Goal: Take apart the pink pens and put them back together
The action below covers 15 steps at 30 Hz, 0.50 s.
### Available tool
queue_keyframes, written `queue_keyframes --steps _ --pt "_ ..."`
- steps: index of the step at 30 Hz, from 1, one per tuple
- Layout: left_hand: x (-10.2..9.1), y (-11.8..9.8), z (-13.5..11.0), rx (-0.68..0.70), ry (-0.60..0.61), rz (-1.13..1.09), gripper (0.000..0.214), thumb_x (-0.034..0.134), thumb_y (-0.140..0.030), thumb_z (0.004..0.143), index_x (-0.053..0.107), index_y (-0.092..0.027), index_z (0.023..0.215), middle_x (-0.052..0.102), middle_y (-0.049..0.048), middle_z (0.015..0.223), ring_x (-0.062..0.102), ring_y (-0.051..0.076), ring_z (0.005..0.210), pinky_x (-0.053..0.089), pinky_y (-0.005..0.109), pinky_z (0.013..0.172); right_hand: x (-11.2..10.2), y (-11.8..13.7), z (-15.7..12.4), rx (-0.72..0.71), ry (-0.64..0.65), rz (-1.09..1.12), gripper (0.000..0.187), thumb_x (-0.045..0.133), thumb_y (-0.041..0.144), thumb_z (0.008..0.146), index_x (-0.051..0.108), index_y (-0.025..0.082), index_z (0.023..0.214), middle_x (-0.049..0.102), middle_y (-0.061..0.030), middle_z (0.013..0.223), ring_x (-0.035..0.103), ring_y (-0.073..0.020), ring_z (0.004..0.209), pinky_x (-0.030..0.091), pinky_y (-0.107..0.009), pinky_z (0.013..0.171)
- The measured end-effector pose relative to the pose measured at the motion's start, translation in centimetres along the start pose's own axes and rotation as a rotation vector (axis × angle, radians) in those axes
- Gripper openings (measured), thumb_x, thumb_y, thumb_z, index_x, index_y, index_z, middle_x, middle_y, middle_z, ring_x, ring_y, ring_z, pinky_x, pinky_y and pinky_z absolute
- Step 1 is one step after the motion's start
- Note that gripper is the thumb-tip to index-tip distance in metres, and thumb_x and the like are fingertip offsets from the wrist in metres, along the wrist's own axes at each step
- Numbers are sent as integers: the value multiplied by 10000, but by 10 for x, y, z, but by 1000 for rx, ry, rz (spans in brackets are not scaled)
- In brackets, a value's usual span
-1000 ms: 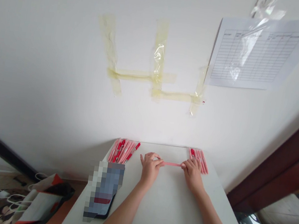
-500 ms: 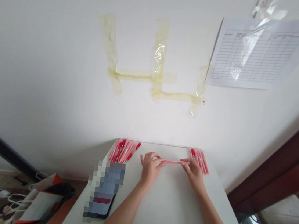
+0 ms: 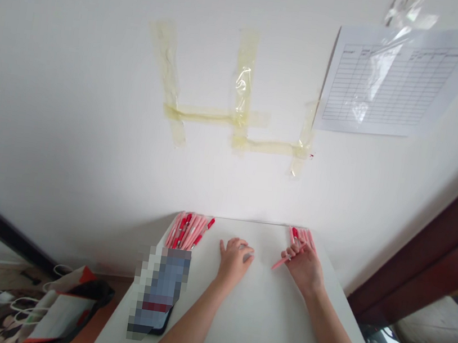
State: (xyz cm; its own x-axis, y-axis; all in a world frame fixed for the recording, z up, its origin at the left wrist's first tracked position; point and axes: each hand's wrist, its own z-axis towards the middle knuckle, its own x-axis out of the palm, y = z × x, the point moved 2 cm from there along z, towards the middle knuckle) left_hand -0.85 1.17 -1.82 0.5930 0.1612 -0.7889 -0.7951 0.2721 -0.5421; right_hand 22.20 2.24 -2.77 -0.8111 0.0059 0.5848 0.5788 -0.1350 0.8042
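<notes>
My right hand (image 3: 306,267) is closed on a slim pink pen (image 3: 280,262), which slants down to the left out of the fingers. Just behind that hand lies the right group of pink and red pens (image 3: 293,234), partly covered by it. My left hand (image 3: 234,260) holds nothing I can see; its fingers are apart and curved low over the white table (image 3: 259,318). To its left, a larger bunch of pink and red pens (image 3: 189,231) lies side by side at the table's back left corner.
A phone (image 3: 161,292), blurred out, lies on the table's left side. Behind the table rises a white wall with yellowed tape (image 3: 245,83) and a taped-up printed sheet (image 3: 388,83). Bags (image 3: 65,307) stand on the floor at left; a dark red wooden frame (image 3: 425,256) is at right.
The pen, earlier held level between both hands, is now in my right hand alone and tilted. My left hand has let go; my right hand has moved slightly right, towards the right group.
</notes>
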Motion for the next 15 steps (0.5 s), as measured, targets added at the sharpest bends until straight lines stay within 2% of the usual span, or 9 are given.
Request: queue_keyframes --steps 2,5,11,15 --pt "0 -1 -1 2 6 17 178 672 -243 846 743 -343 976 676 4 1182 499 250 1271 101 690 1189 -2 2 1 -10 35 -48 336 413 601 922 553 302 858 417 43 640 416 -162 567 487 -405 654" --pt "-2 -2 -1 12 12 37 183 660 -252 856 733 -349 994 671 5 1184 504 246 1259 122 688 1186 -2 5 0 -14 69 -99 424 341 645 933 505 285 779 353 39 640 364 -165 575 443 -376 616" --pt "-3 -2 -1 24 20 55 190 651 -253 862 722 -345 1012 660 7 1185 496 245 1252 132 677 1188 1 9 -5 -19 92 -76 361 414 552 916 408 258 707 254 48 652 311 -154 588 418 -357 618" --pt "-3 -3 -1 31 22 70 191 649 -261 862 717 -342 1021 656 14 1182 492 247 1244 147 670 1186 2 13 -7 -70 87 -148 364 426 557 896 399 258 689 259 42 644 321 -160 589 416 -368 605"
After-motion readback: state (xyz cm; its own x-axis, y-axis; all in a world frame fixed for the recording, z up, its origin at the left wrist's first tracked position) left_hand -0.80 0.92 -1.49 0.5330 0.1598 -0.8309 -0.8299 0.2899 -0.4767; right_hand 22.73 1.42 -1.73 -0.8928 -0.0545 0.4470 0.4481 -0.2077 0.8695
